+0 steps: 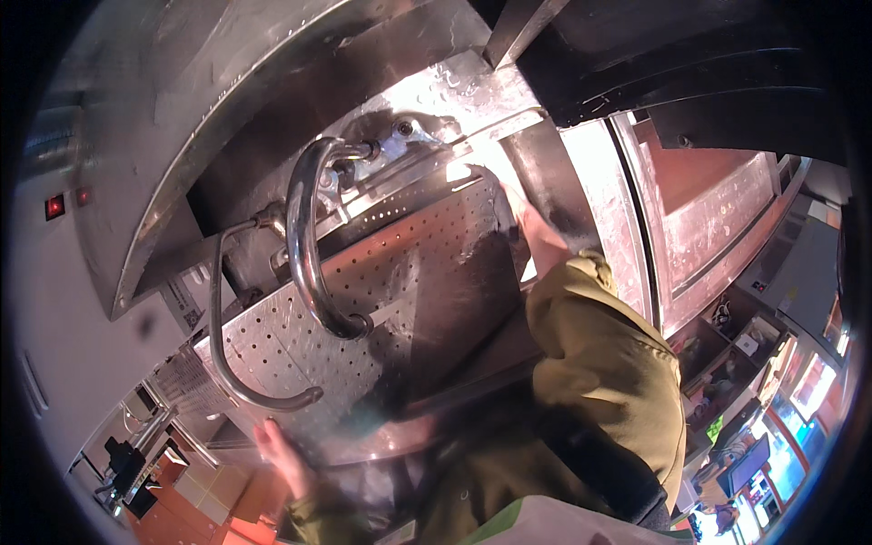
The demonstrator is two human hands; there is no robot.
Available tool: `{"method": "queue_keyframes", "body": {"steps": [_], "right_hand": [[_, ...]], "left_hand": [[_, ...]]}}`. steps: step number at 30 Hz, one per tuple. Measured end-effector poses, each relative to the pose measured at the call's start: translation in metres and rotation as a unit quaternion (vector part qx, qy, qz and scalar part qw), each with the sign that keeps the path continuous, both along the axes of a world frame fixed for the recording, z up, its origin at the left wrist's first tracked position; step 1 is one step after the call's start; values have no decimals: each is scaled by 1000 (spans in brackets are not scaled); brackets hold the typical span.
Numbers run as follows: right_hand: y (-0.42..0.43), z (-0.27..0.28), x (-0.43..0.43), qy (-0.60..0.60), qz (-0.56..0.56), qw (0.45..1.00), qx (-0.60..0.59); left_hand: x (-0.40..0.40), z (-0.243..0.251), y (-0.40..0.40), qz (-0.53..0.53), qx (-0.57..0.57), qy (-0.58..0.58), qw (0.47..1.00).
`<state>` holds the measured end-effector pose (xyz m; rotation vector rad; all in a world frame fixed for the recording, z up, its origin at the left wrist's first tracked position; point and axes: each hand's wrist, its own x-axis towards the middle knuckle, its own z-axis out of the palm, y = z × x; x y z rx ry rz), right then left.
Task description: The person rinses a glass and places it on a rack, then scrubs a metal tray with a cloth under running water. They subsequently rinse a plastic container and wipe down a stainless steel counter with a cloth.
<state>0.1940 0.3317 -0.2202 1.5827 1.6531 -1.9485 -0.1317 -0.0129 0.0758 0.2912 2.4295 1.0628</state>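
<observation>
A perforated stainless-steel panel [381, 300] lies in front of me, lit on its left and shaded on its right. Over it arch a thick chrome spout [304, 238] and a thinner bent metal pipe [219, 327]. My right hand [521, 208] reaches to the panel's far right corner; glare and dark grey material around the fingers hide whether they grip anything. Near the front left edge of the panel is my left hand [285, 453], blurred. Whether it touches that edge is unclear.
Behind the spout, valve fittings [409, 129] are fixed to a metal back wall. A curved steel hood [225, 102] hangs above. To the right runs a shiny steel counter [606, 184], with drawers or bins [742, 347] beyond. Tiled floor [204, 490] shows at lower left.
</observation>
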Motion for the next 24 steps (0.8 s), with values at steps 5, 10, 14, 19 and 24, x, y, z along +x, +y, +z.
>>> {"method": "queue_keyframes", "body": {"steps": [5,10,14,19,24], "right_hand": [[-52,8,18,9,-76,997,-18],[-90,17,46,9,-139,990,-35],[-111,26,67,9,-179,983,-45],[-129,45,92,18,-228,973,-41],[-138,70,116,30,-263,964,-19]], "left_hand": [[-14,-15,-19,13,19,11,1000],[-22,-19,-19,-18,13,6,1000],[-9,-10,-5,-10,-29,19,999],[4,8,1,80,-30,-34,996],[9,32,5,75,51,-159,983]]}}
